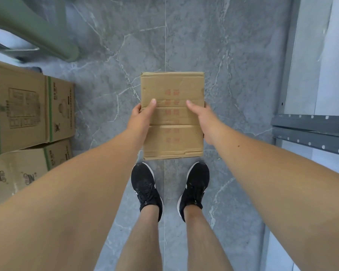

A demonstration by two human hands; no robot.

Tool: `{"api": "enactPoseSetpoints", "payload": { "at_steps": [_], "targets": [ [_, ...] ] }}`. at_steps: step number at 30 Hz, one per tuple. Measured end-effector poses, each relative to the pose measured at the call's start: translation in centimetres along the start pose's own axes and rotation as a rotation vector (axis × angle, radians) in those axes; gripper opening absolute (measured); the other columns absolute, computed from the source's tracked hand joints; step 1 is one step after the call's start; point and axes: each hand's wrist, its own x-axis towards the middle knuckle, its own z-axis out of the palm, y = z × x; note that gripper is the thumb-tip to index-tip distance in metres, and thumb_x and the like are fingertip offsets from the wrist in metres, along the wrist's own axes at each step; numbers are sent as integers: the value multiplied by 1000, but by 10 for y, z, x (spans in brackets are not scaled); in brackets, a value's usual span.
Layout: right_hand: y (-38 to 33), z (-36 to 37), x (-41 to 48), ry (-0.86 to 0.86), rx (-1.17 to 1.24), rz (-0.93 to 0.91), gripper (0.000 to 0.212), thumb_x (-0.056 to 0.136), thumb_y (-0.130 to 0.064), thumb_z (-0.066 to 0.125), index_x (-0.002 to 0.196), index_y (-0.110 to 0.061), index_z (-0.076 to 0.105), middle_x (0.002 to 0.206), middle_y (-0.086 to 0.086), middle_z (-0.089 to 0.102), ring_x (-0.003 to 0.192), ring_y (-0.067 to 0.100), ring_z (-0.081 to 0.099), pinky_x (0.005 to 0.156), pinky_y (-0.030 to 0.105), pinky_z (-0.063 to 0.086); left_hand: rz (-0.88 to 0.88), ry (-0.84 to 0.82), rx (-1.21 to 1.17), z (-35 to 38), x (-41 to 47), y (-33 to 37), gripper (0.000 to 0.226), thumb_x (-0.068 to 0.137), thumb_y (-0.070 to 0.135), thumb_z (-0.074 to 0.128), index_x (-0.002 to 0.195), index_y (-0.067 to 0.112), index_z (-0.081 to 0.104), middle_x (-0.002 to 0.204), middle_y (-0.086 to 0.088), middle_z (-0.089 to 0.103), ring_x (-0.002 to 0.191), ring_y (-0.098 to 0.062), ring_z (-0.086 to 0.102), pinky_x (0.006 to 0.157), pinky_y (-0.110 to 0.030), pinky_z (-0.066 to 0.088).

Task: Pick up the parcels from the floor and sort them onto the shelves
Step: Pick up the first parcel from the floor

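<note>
Flat brown creased cardboard parcel (172, 116) held over grey marble floor (233, 65), ahead of black shoes (145, 184); L hand (143, 114) & R hand (202, 118) each grip a long side edge, thumbs on top, fingers hidden under; prob. light, stiff-ish, dented, so edge hold suits.

A parcel (172, 116) sits ahead of the feet, stacked boxes (27, 118) left, shelf rack (311, 132) right.
</note>
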Motion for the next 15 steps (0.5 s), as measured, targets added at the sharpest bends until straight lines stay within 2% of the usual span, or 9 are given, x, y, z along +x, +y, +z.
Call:
{"api": "enactPoseSetpoints", "payload": {
  "at_steps": [2, 3, 6, 8, 15],
  "targets": [
    [4, 0, 4, -6, 26, 0, 52, 97, -39, 72, 144, -28, 52, 129, -1, 72, 107, 19, 72, 85, 43, 60, -6, -16, -2, -2, 6, -5, 78, 95, 62, 65, 160, 26, 39, 138, 7, 61, 109, -10, 63, 85, -35, 50],
    [6, 0, 5, -8, 39, 0, 52, 97, -39, 71, 144, -27, 53, 127, 0, 73, 105, 19, 72, 81, 41, 60, -8, -27, -2, -2, 7, -7, 82, 93, 66, 66, 160, 26, 40, 141, 6, 62, 112, -13, 65, 87, -36, 52],
    [8, -1, 8, -9, 44, -7, 52, 97, -40, 71, 143, -27, 53, 126, -1, 73, 103, 18, 73, 72, 38, 59, -11, -33, -29, -2, 8, -10, 98, 78, 75, 70, 159, 28, 40, 144, 4, 63, 124, -22, 66, 108, -52, 52],
    [9, -3, 9, -16, 45, 1, 53, 95, -42, 72, 143, -27, 54, 126, 0, 74, 105, 20, 74, 71, 39, 60, -8, -21, -29, -2, 7, -9, 93, 83, 73, 69, 159, 28, 41, 144, 4, 63, 125, -23, 65, 109, -55, 51],
    [13, -12, -7, -33, 29, 30, 57, 92, -48, 74, 142, -27, 58, 125, 3, 77, 110, 27, 75, 91, 52, 61, -66, -69, 16, -11, -16, -7, 75, 88, 68, 69, 150, 29, 54, 137, 5, 69, 123, -21, 68, 100, -44, 53]
  ]
}}
